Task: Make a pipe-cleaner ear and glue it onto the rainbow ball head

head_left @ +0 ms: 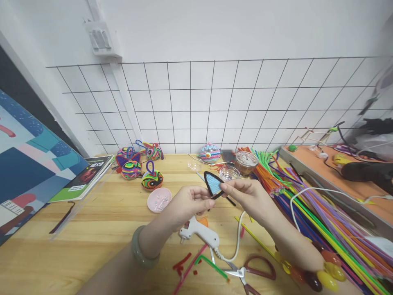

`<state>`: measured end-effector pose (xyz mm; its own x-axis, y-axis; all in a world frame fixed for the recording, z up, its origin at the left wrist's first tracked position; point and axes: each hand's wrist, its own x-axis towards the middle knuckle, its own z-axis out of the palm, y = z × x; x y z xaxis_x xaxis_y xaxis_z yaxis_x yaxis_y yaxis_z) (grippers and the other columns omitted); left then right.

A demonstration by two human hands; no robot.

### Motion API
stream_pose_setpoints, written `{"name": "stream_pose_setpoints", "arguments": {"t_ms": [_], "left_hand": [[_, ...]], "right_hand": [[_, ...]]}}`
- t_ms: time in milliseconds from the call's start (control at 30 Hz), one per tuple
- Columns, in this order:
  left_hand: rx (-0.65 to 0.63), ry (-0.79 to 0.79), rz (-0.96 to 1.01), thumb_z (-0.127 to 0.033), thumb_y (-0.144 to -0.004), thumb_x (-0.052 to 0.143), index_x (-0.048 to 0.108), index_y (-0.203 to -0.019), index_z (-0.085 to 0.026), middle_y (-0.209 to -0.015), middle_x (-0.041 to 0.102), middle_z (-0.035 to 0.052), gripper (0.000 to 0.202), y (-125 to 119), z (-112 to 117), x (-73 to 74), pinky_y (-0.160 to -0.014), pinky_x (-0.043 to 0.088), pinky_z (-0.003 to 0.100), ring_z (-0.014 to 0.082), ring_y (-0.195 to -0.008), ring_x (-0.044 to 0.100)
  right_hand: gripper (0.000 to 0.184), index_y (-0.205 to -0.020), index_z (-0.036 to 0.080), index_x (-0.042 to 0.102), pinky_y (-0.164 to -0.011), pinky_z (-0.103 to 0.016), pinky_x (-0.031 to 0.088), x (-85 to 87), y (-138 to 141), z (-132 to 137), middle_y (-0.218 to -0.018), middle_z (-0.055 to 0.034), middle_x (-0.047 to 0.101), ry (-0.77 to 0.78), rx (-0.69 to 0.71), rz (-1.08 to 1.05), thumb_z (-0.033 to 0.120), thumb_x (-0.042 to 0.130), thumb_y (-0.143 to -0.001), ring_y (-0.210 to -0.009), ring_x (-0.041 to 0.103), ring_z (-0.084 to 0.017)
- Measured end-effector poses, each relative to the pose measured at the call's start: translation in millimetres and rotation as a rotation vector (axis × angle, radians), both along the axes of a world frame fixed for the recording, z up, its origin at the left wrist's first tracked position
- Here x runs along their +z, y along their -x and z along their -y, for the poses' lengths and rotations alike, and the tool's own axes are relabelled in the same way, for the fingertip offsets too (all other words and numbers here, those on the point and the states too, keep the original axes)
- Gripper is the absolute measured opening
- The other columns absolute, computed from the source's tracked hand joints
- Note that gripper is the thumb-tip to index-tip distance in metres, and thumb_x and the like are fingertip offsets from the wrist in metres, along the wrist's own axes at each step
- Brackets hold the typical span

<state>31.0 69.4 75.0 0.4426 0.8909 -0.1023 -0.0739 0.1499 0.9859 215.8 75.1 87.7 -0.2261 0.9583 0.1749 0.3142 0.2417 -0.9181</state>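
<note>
Both my hands meet above the middle of the wooden table [92, 229]. Between them is a small ear-shaped pipe-cleaner piece [213, 183], light blue inside with a black rim. My left hand [187, 205] pinches its lower edge, and my right hand [245, 196] pinches its right side with thumb and forefinger. A green bangle sits on my left wrist and a beaded bracelet on my right. Right under my hands lies a white glue gun [199, 232] with its cord trailing right.
Several striped pipe-cleaner balls [152, 179] sit at the back left, a pink dish [159, 199] before them. Clear cups [229, 173] and a jar stand behind my hands. A big heap of coloured pipe cleaners [322, 221] fills the right. Scissors [245, 274] lie near the front.
</note>
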Motion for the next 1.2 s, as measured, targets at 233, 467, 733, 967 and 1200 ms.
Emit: {"name": "stream_pose_setpoints", "arguments": {"t_ms": [233, 467, 733, 967, 1200], "left_hand": [[0.065, -0.072, -0.037, -0.031, -0.059, 0.076, 0.071, -0.087, -0.012, -0.067, 0.063, 0.0027, 0.034, 2.4, -4.2, -1.4, -0.050, 0.033, 0.021, 0.0073, -0.053, 0.046], [0.057, -0.123, -0.172, -0.036, -0.069, 0.067, 0.071, -0.090, -0.013, -0.053, 0.054, -0.0018, 0.032, 8.4, -3.5, 1.1, -0.041, 0.024, 0.020, 0.0056, -0.042, 0.033], [0.052, -0.154, -0.229, -0.041, -0.072, 0.063, 0.069, -0.080, -0.012, -0.047, 0.044, -0.0047, 0.031, 7.2, -2.9, 1.7, -0.037, 0.025, 0.020, 0.0062, -0.039, 0.034], [0.059, -0.163, -0.274, -0.043, -0.072, 0.060, 0.065, -0.074, -0.014, -0.050, 0.045, -0.0041, 0.030, 8.3, -3.7, -2.8, -0.035, 0.026, 0.020, 0.0065, -0.039, 0.034], [0.077, -0.289, -0.314, -0.037, -0.074, 0.058, 0.062, -0.066, -0.014, -0.054, 0.050, -0.0030, 0.025, 7.4, -1.9, 3.5, -0.044, 0.028, 0.020, 0.0073, -0.046, 0.039]], "right_hand": [[0.035, -0.065, 0.015, 0.065, -0.054, -0.023, 0.037, -0.4, -2.6, -1.0, -0.060, -0.0012, 0.061, -0.062, 0.002, 0.070, 0.045, 0.056, -0.080, -0.057, 0.051, -0.013], [0.035, -0.063, 0.016, 0.063, -0.052, -0.023, 0.037, 3.2, -3.8, 0.6, -0.057, -0.0006, 0.060, -0.084, 0.019, 0.128, 0.044, 0.055, -0.081, -0.055, 0.051, -0.013], [0.034, -0.062, 0.015, 0.062, -0.050, -0.022, 0.032, 4.4, -2.2, 1.8, -0.055, 0.0015, 0.056, -0.082, 0.023, 0.126, 0.042, 0.056, -0.082, -0.052, 0.046, -0.011], [0.036, -0.063, 0.016, 0.064, -0.049, -0.023, 0.032, 5.1, -4.2, 1.9, -0.054, 0.0014, 0.055, -0.079, 0.061, 0.156, 0.046, 0.056, -0.080, -0.051, 0.046, -0.012], [0.037, -0.065, 0.016, 0.066, -0.054, -0.024, 0.037, 5.0, -6.0, 0.6, -0.059, -0.0006, 0.060, -0.067, 0.086, 0.161, 0.047, 0.054, -0.081, -0.055, 0.050, -0.014]]}}
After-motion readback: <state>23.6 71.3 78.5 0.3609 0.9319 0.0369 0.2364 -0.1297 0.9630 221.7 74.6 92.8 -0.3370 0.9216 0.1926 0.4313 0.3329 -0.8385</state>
